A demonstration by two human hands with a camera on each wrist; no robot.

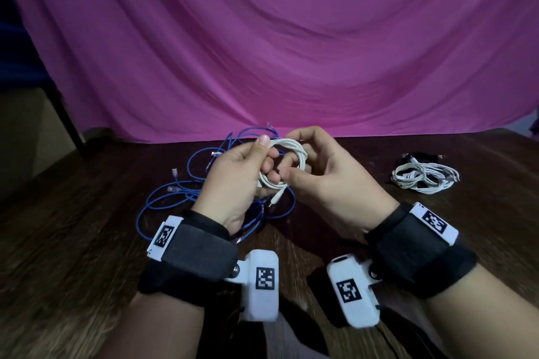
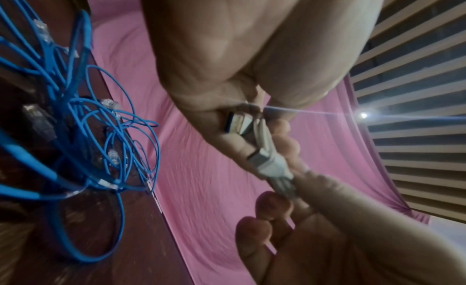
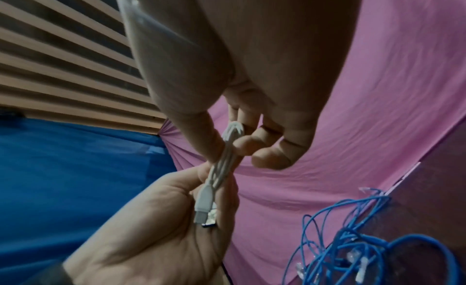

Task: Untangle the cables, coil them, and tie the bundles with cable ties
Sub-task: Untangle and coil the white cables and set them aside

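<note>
Both hands hold a small coiled white USB cable (image 1: 291, 154) above the table. My left hand (image 1: 248, 172) grips the coil's left side, thumb on top, with both plugs (image 2: 252, 143) against its palm. My right hand (image 1: 315, 166) pinches the coil's right side between thumb and curled fingers (image 3: 242, 145). One plug end (image 1: 277, 198) hangs below the coil. A loose tangle of blue network cables (image 1: 204, 183) lies on the table under and behind the left hand. No cable tie shows on the white coil.
A bundle of white cables (image 1: 425, 176) with a dark cable behind it lies at the right of the wooden table (image 1: 87, 242). A pink cloth (image 1: 277, 38) hangs behind the table's far edge.
</note>
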